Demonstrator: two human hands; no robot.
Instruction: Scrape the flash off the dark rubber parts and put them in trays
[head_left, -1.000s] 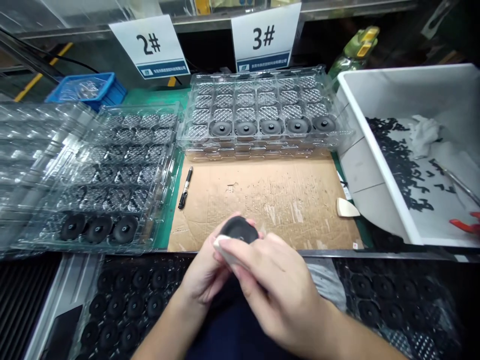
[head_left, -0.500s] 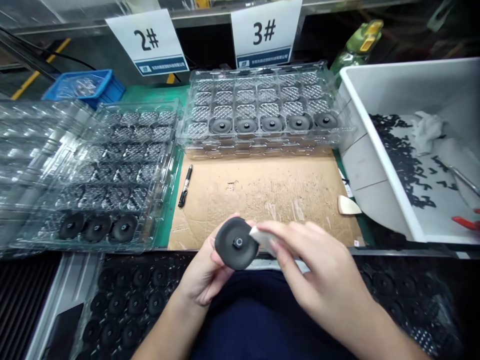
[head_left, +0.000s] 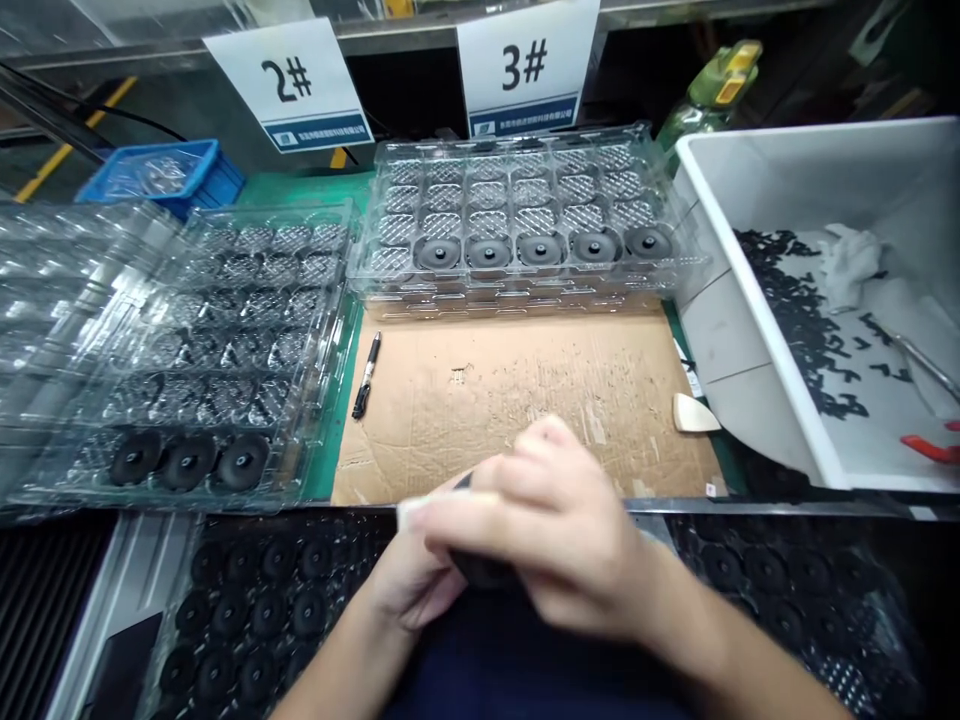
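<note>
My left hand is closed around a round black dished part held over my lap. Most of this part is hidden; a dark strip of it shows beneath the fingers of my right hand. That right hand lies across the part and grips a white wedge-shaped piece, whose end pokes out on the left by the index fingertip. Beyond both hands lies a sheet of brown cardboard.
Clear trays stand left and at the back, each with several black discs along the front row. A white bin with small black scraps is at right. A pen and a cream wedge lie on the cardboard.
My right hand has swept left across the black part, carrying the white piece from its right edge to its left side. The part's face is now mostly covered.
</note>
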